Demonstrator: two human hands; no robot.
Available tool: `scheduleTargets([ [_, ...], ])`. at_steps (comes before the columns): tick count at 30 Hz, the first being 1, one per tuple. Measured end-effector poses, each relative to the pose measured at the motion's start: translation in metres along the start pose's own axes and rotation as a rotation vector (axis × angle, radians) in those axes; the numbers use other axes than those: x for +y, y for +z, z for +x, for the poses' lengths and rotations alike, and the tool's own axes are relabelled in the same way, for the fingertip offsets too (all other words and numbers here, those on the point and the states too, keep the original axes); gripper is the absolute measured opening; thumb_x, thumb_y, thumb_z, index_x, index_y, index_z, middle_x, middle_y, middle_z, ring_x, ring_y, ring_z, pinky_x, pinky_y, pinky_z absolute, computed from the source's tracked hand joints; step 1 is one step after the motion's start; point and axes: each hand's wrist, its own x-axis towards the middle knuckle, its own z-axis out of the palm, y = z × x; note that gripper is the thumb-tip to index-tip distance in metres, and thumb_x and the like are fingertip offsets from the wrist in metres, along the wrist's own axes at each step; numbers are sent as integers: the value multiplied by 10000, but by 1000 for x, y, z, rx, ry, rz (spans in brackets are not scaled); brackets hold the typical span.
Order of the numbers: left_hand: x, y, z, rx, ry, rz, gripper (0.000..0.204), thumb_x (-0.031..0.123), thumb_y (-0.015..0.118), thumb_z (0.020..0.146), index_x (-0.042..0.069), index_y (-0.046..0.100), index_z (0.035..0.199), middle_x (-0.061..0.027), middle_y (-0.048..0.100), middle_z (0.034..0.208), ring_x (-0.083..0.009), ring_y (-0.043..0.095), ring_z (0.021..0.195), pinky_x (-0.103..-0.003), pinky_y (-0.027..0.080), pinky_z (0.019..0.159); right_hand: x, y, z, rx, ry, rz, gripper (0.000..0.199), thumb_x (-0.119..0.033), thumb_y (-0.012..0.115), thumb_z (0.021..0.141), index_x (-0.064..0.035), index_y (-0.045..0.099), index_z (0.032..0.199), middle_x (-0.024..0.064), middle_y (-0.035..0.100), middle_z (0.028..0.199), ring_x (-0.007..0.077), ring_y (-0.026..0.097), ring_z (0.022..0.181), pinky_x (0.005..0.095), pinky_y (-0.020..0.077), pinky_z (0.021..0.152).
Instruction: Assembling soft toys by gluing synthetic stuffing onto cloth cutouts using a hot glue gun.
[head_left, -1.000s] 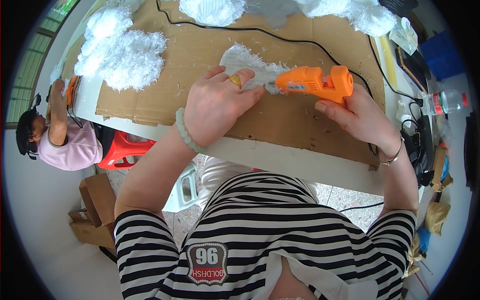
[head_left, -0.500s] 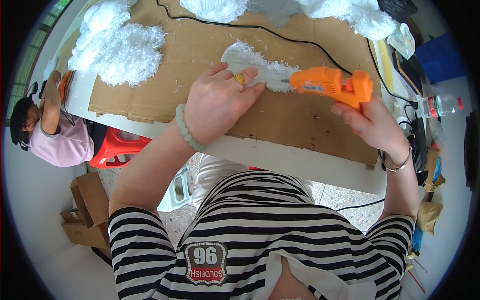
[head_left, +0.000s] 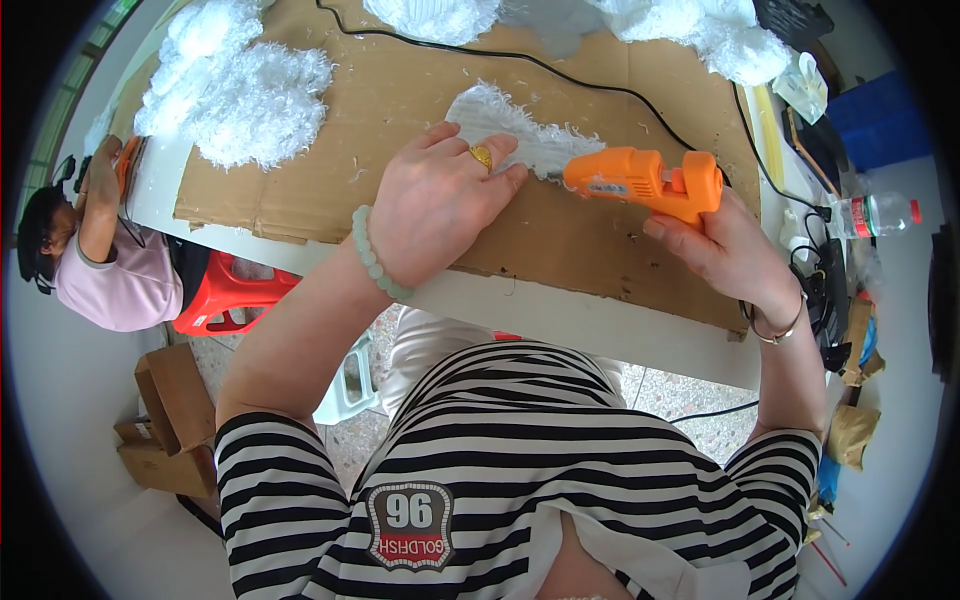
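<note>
My left hand (head_left: 440, 205) lies on a white fringed fabric piece (head_left: 540, 150), pressing it against the cardboard (head_left: 400, 95) with its fingers apart. A gold ring and a pale bead bracelet are on this hand. My right hand (head_left: 735, 250) is closed round the handle of an orange glue gun (head_left: 640, 183). Its nozzle points left at the fabric's lower edge, close to my left thumb. From this view I cannot tell whether the tip touches the cloth or whether any glue is coming out.
White fluffy fabric heaps (head_left: 245, 95) lie at the far left, with more along the back. A black cable (head_left: 540, 62) crosses the cardboard. A plastic bottle (head_left: 875, 215) lies at the right. At the far left another person (head_left: 120, 270) sits on a red stool (head_left: 235, 295).
My right hand has moved the glue gun slightly left and down, along the fabric's lower edge towards my left thumb. My left hand has stayed nearly still.
</note>
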Motion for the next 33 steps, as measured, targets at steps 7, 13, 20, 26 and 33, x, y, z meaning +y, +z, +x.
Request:
scheduleTargets([
  [7, 0, -1, 0, 3, -8, 1, 111, 131, 627, 727, 97, 692, 810, -54, 645, 983, -183, 627, 746, -389, 513, 823, 8, 1, 9, 17, 164, 198, 251, -218, 593, 893, -28, 535, 1046, -20, 508, 697, 54, 461, 587, 204, 375, 518],
  [13, 0, -2, -2, 0, -13, -5, 118, 129, 626, 728, 93, 693, 817, -60, 645, 995, -186, 632, 766, -390, 511, 829, 12, -8, -2, 109, 214, 293, 229, -235, 576, 900, -29, 553, 997, -2, 555, 760, 61, 517, 668, 206, 403, 556],
  [20, -4, -1, -4, -8, -43, -56, 134, 113, 618, 724, 84, 694, 830, -54, 646, 992, -196, 634, 789, -396, 505, 842, 6, -4, -7, 68, 250, 302, 226, -123, 576, 879, -28, 509, 1073, 6, 547, 809, 78, 529, 704, 223, 432, 619],
  [26, -8, -1, -4, 10, -130, -176, 78, 67, 631, 715, 60, 647, 791, -46, 651, 946, -217, 628, 742, -377, 512, 813, 16, -6, -3, 133, 261, 230, 235, -110, 581, 870, -25, 498, 1073, 2, 547, 788, 70, 518, 680, 209, 413, 582],
  [33, -9, -3, -4, 65, -214, -275, 197, 26, 689, 648, 59, 570, 801, -55, 645, 861, -253, 612, 710, -347, 509, 679, 7, 5, 7, 72, 174, 238, 193, -161, 576, 886, -30, 534, 1021, -10, 541, 720, 62, 499, 632, 212, 395, 545],
])
